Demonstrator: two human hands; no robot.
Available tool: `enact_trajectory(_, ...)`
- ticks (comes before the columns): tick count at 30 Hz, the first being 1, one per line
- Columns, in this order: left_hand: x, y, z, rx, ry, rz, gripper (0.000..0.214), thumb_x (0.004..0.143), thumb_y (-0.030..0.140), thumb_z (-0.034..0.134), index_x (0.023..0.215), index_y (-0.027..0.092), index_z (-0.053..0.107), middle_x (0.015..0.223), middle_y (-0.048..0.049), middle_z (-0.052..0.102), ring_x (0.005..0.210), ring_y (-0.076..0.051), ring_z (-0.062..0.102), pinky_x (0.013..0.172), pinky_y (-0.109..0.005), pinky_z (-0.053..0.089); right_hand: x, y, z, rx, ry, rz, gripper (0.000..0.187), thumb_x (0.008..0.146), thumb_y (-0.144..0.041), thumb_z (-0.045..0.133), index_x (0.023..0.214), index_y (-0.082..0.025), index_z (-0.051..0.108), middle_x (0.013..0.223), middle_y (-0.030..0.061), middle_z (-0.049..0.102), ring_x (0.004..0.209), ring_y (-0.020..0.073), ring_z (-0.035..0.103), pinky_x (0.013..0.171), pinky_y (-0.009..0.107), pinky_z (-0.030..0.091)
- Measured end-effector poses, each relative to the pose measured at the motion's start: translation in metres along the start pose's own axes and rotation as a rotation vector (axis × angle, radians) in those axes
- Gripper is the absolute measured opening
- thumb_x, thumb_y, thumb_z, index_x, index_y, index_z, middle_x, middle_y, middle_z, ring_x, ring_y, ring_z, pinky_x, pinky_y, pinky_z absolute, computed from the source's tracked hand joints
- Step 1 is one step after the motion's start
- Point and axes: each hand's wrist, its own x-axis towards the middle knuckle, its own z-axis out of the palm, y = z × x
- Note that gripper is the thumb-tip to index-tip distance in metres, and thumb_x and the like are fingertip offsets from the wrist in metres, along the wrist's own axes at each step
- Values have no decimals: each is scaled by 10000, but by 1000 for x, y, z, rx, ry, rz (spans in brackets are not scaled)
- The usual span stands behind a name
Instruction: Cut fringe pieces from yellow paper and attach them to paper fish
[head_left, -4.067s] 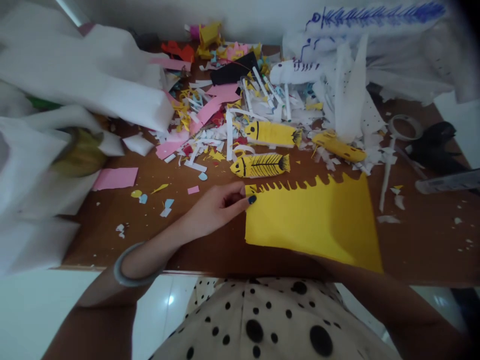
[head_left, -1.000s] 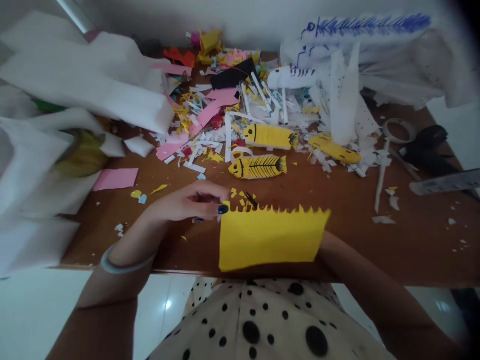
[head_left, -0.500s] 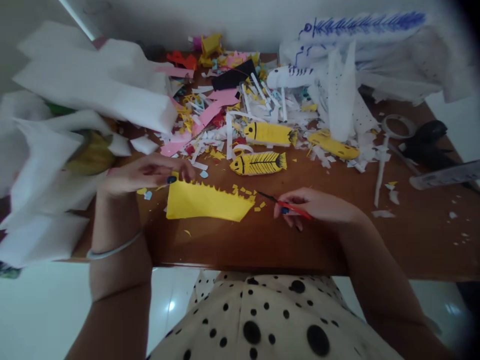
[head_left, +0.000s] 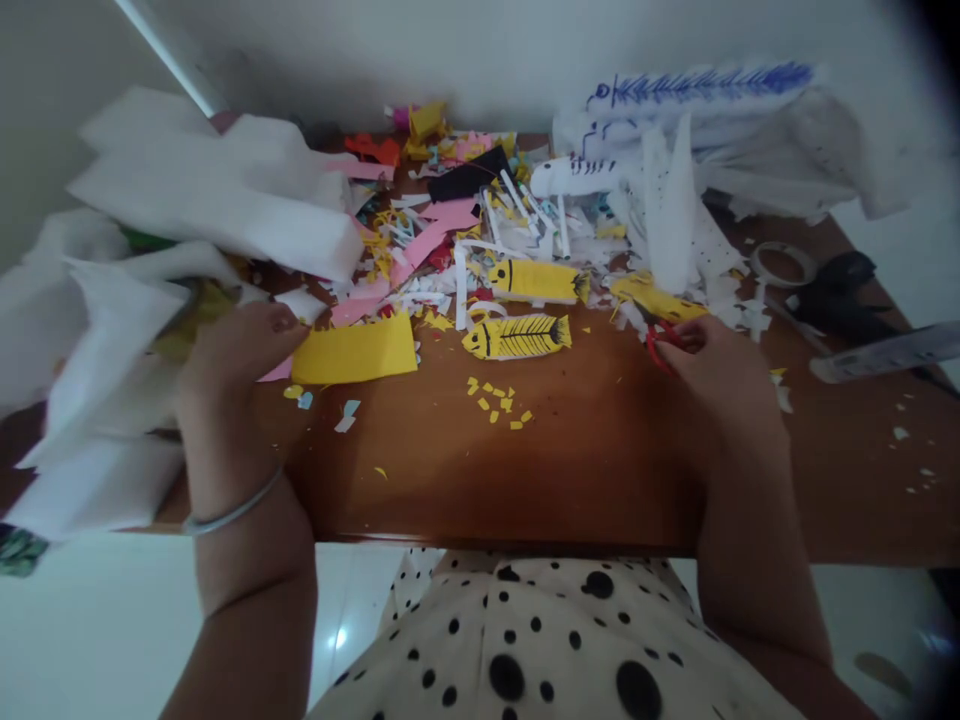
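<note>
My left hand is closed at the left end of a yellow sheet, pinching it between thumb and fingers. The sheet's visible edges look fairly straight. Over on the right, my right hand grips red-handled scissors, their blades pointing away from me beside a yellow cutout. Two yellow fish shapes, one with black bone lines and one plainer, lie between my hands. Small yellow snippets are scattered on the table in front of them.
White foam pieces are piled at the left. Coloured scraps and a pink strip cover the back of the brown table. White pieces with blue drawings, a tape roll and a black tool are at the right.
My left hand has moved left with the yellow sheet, away from the snippets. My right hand has carried the scissors up and to the right, beside the yellow cutout.
</note>
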Motion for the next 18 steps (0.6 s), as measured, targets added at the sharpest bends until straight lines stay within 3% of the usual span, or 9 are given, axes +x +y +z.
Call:
enact_trajectory(2,5,11,5,205,257,-120,289,755,350,620,961,148,610,1121,-149,626,1061,-356,522,930,-566,408,1,1,2,-64,29,0,237,828,-341,648,1004,-183,668,1000,116,746,897,240,650,764,351,430)
enact_trajectory(3,5,22,7,205,369,-82,376,773,357,618,1077,138,581,1206,-166,591,1131,-371,490,956,-576,396,2,2,3,-88,36,-5,243,838,-322,634,1027,-176,678,1016,125,745,912,247,649,771,355,430)
enact_trajectory(5,-2,51,13,87,432,131,343,840,334,575,1122,140,554,1151,-137,610,1131,-331,508,1002,-533,389,4,2,5,-109,30,-42,262,849,-284,613,1070,-163,686,1064,137,738,940,254,647,792,357,435)
enact_trajectory(7,-15,82,22,-60,337,398,331,881,328,560,1158,148,532,1156,-114,615,1114,-292,533,1032,-474,392,6,4,7,-105,28,-79,273,845,-264,615,1085,-160,693,1088,134,733,952,254,646,808,352,441)
enact_trajectory(10,-33,116,38,-150,177,558,483,828,394,662,1215,158,497,1211,-128,575,1174,-322,497,1044,-472,393,9,9,8,-123,73,-81,294,840,-255,620,1102,-148,701,1092,138,727,961,260,642,828,352,446)
enact_trajectory(13,-38,127,53,-125,48,581,621,762,447,736,1253,164,482,1278,-148,525,1210,-357,469,1037,-511,393,15,14,9,-179,109,-54,327,845,-231,588,1132,-118,698,1088,171,714,949,266,637,847,367,444)
enact_trajectory(18,-28,129,64,-138,-48,574,599,745,470,752,1224,185,533,1238,-124,523,1186,-349,461,1025,-513,397,18,15,14,-144,78,-113,326,836,-198,546,1126,-128,678,1082,150,704,983,256,626,878,362,454)
